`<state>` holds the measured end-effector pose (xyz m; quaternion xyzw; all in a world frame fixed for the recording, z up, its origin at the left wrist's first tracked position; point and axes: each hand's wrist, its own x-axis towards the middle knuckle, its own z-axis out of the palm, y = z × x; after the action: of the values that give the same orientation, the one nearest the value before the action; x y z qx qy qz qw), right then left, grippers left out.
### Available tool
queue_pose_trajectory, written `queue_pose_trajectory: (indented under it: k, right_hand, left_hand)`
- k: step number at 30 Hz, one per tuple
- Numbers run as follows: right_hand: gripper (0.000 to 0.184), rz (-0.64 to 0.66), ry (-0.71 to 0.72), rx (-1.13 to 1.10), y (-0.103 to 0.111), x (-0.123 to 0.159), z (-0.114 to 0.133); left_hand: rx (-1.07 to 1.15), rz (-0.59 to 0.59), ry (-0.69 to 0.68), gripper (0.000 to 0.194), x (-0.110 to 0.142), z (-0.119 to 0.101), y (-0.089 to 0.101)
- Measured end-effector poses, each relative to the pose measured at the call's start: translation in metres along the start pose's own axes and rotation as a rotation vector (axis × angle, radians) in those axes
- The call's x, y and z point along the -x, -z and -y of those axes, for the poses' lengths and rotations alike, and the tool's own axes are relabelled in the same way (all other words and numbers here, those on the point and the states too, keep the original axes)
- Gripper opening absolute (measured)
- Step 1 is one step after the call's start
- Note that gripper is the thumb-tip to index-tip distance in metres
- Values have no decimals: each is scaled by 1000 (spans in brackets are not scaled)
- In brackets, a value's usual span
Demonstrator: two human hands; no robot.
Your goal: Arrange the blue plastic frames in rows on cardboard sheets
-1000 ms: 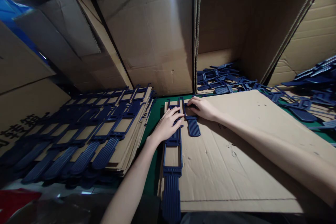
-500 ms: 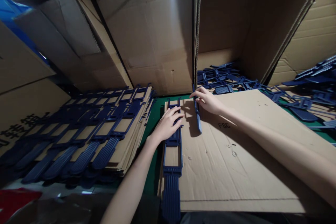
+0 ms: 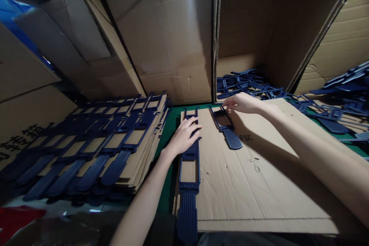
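Note:
My left hand [image 3: 184,135] lies over a column of dark blue plastic parts along the left side of a cardboard sheet [image 3: 259,188]. Its fingers are stretched out and cover some of the column. Below it shows a blue part [image 3: 188,209] with an open frame and a ribbed, rounded tongue. My right hand [image 3: 241,103] is closed, fingertips pinching the upper right corner of another blue plastic frame part [image 3: 233,138]. That part has its ribbed tongue pointing down and right, over the sheet; whether it touches the cardboard I cannot tell.
To the left, rows of similar blue parts [image 3: 118,167] lie on stacked cardboard sheets. Loose blue parts [image 3: 248,84] are heaped in an open box at the back, and more parts [image 3: 331,113] lie at the right. A cardboard wall [image 3: 173,46] stands behind the green surface [image 3: 170,123].
My right hand has moved right. The blue frame part in it has turned from edge-on to show its broad face. My left hand has stayed in place.

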<state>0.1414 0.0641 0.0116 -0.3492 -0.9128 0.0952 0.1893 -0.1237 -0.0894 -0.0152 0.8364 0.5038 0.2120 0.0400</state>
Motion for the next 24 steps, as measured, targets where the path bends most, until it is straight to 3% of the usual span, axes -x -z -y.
queue_pose_trajectory:
  k: [4, 9, 17, 24]
  right_hand:
    - [23, 116, 97, -8, -1, -1, 3]
    - [37, 184, 186, -14, -16, -4, 4]
    - [41, 54, 161, 96, -50, -3, 13]
    - [43, -127, 43, 300, -68, 5, 45]
  left_hand:
    - [-5, 10, 12, 26, 0, -1, 1]
    - [-12, 16, 11, 26, 0, -1, 1]
    - [-6, 8, 5, 26, 0, -1, 0]
    - [-2, -3, -12, 26, 0, 1, -1]
